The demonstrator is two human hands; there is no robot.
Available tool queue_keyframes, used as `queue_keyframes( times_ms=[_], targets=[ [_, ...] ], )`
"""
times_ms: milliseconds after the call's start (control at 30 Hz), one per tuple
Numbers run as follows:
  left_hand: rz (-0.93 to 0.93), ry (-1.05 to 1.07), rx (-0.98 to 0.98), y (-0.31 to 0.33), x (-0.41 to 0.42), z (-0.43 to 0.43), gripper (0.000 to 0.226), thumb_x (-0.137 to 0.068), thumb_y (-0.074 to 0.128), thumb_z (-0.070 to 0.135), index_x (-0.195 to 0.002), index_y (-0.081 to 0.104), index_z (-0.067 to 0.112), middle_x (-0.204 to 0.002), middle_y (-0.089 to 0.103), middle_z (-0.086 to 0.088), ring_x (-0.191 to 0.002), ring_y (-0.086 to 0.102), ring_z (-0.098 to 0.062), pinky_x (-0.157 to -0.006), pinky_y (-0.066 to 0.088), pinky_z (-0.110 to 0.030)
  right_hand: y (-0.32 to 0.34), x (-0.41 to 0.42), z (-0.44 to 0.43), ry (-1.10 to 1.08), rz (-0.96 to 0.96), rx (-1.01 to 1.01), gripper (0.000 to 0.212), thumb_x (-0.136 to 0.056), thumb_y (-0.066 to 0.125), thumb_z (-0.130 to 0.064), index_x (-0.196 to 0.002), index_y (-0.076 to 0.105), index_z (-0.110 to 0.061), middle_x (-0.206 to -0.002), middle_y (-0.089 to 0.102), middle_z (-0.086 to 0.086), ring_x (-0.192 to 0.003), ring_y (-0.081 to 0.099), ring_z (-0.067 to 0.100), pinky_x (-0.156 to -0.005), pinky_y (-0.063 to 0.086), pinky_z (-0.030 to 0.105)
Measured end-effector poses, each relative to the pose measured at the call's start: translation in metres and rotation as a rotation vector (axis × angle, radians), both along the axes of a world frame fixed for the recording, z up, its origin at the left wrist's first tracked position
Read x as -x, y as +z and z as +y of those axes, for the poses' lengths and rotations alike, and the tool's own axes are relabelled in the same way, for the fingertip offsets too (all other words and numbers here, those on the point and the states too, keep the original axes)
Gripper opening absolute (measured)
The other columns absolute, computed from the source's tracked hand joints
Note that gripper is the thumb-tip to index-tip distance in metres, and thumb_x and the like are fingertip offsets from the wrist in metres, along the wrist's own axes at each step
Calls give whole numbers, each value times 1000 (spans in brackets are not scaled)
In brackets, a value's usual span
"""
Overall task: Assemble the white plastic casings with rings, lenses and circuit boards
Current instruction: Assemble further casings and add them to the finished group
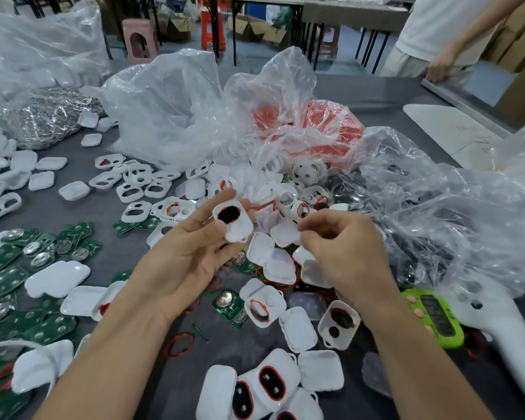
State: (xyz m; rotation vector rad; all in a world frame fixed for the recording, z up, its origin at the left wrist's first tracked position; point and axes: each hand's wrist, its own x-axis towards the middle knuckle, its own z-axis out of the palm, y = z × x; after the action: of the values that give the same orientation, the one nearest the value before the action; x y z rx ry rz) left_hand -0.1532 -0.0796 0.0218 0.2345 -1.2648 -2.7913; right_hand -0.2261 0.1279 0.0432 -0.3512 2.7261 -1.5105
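Here the left hand grips a casing between thumb and fingers; just right, the right hand curls, its contents unclear, above the counter.

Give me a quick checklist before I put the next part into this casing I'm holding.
1. Grip on the casing: ok, the left hand holds it with the opening facing up.
2. Red ring round the opening: ok, red shows at its edge.
3. Next part in the right hand: cannot tell, its fingertips are pinched together.
4. Circuit boards in reach: ok, green ones lie on the left.
5. Spare ring: ok, one lies beside the left forearm.
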Motion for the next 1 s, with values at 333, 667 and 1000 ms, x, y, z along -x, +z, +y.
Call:
queue_keyframes(
  times_ms=[333,667,1000],
  targets=[
    [-6,33,11,-1,-2,-7,39,-86,57,6,-112,80,24,-135,68,-9,-123,66,-25,-106,48,-46,-1,-9,-5,281,33,-298,12,-80,77,-17,-84,81,-26,-56,61,-27,-59,57,-13,-53,38,2],
    [-41,-21,37,2,-2,-3,39,-85,59,5,-116,78,19,-131,70,-10,-114,71,-23,-84,61,-32,-1,-3,-4,96,-221,335,20,-85,75,-5,-91,71,-23,-67,72,11,-48,59,15,-50,48,23],
    [-59,-136,61,1,-2,5,38,-89,56,7,-120,76,17,-129,71,-11,-110,73,-22,-82,61,-31,5,-2,-2,29,-294,464,21,-84,76,3,-78,77,-17,-68,74,5,-49,58,13,-50,47,22]
  ],
)
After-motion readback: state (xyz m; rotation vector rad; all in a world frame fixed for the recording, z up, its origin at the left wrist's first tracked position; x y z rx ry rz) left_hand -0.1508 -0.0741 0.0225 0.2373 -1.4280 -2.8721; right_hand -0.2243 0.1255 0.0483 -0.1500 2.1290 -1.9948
